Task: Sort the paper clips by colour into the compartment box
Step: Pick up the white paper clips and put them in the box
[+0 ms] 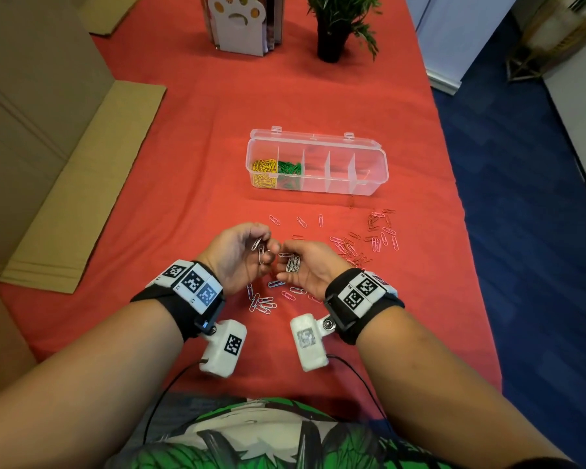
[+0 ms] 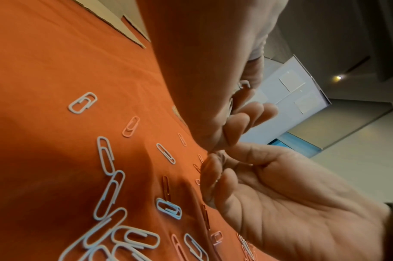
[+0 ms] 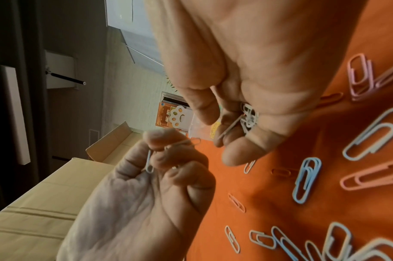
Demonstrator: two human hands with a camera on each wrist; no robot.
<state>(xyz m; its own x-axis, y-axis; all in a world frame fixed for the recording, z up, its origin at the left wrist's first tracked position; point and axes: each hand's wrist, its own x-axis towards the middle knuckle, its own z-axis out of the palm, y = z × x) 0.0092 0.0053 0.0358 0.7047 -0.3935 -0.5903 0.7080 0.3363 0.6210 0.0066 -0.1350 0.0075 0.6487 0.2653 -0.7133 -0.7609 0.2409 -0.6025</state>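
The clear compartment box (image 1: 369, 170) stands open mid-table, with yellow clips (image 1: 264, 172) in its leftmost compartment and green clips (image 1: 289, 172) in the one beside it. My left hand (image 1: 266, 245) pinches a couple of pale white clips (image 1: 260, 252) between thumb and fingers; one of them shows in the right wrist view (image 3: 149, 164). Close beside it, my right hand (image 1: 286, 262) lies palm up, fingers curled round a small bunch of white clips (image 1: 293, 264) (image 3: 249, 118). Both hands hover just above the red cloth.
Loose white and light-blue clips (image 1: 263, 302) lie under my wrists. Pink and red clips (image 1: 376, 235) are scattered to the right, in front of the box. A potted plant (image 1: 332, 35) and a book holder (image 1: 241, 25) stand at the far end. Cardboard (image 1: 82, 184) lines the left edge.
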